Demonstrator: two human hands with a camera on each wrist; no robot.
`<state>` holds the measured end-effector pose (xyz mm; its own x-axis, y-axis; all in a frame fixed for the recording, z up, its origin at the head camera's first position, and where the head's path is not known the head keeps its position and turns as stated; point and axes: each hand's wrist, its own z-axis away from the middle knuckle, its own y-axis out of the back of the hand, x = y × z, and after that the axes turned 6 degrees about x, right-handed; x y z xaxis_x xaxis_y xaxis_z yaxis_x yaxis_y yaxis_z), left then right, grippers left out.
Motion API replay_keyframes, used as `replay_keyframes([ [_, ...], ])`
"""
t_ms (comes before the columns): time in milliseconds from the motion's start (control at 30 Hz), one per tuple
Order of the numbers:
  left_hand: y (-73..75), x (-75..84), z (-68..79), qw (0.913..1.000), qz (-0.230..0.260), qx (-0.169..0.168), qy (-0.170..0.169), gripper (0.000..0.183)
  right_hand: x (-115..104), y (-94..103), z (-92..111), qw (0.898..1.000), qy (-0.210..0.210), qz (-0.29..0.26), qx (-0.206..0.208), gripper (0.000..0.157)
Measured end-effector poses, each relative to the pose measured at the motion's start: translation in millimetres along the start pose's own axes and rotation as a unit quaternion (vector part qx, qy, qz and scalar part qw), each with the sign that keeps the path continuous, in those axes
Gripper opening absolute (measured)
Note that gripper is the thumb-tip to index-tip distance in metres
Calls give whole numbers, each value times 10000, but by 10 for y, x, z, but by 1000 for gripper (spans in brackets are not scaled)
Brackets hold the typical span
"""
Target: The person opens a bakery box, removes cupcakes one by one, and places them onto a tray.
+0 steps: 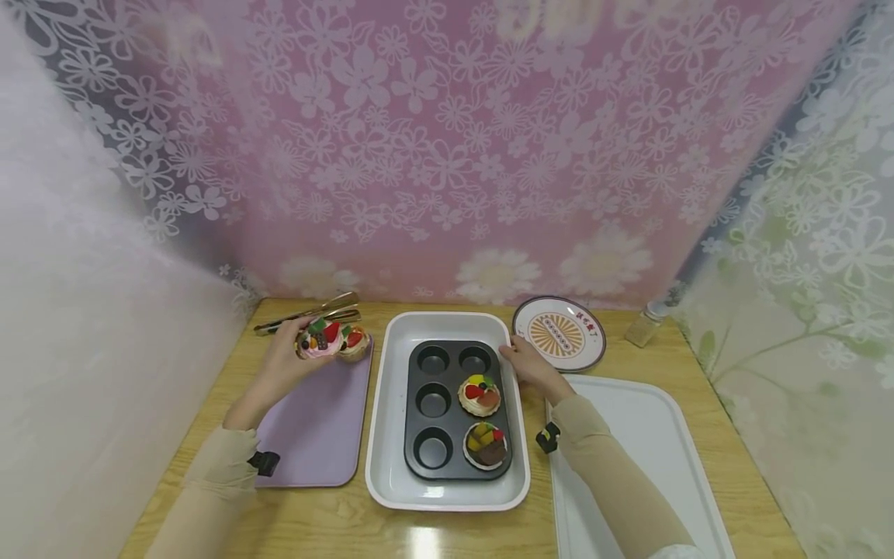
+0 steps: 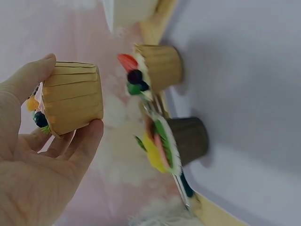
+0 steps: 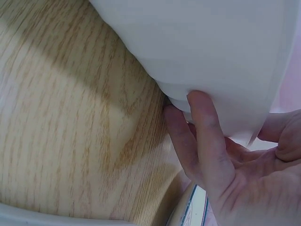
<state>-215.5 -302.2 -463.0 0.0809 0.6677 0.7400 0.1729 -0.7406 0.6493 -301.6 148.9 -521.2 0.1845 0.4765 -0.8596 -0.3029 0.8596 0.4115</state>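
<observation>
The left hand (image 1: 285, 369) is pinching a cupcake (image 1: 321, 341), perhaps risking a dented cup (image 2: 73, 96) from overtight fingers (image 2: 88, 141), while the right hand (image 1: 536, 366) is gripping the deep white tray (image 1: 447, 507).

- Wooden tabletop (image 1: 314, 520), light brown with visible grain.
- Metal tongs (image 1: 341, 303), lying near the tabletop's far left corner.
- Round plate (image 1: 557, 334) by the far edge, right of its middle; white, dark-rimmed, with orange rays at its centre and red characters near its rim.
- Small clear jar (image 1: 644, 326), lidded, pale contents, near the far right corner.
- White tray (image 1: 649, 427) towards the right edge, reaching the near side.
- Pink floral backdrop (image 1: 447, 155) behind the far edge; whitish hanging (image 1: 91, 310) along the left edge, leafy floral hanging (image 1: 824, 272) along the right.
</observation>
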Motion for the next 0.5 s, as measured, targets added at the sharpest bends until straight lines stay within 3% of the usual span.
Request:
replay_keyframes([
  [200, 78, -195, 119, 9999, 3, 17, 107, 82, 7, -5, -7, 10000, -79, 46, -16, 51],
  [500, 122, -454, 230, 9994, -297, 83, -127, 79, -2, 0, -4, 9999, -119, -19, -46, 51],
])
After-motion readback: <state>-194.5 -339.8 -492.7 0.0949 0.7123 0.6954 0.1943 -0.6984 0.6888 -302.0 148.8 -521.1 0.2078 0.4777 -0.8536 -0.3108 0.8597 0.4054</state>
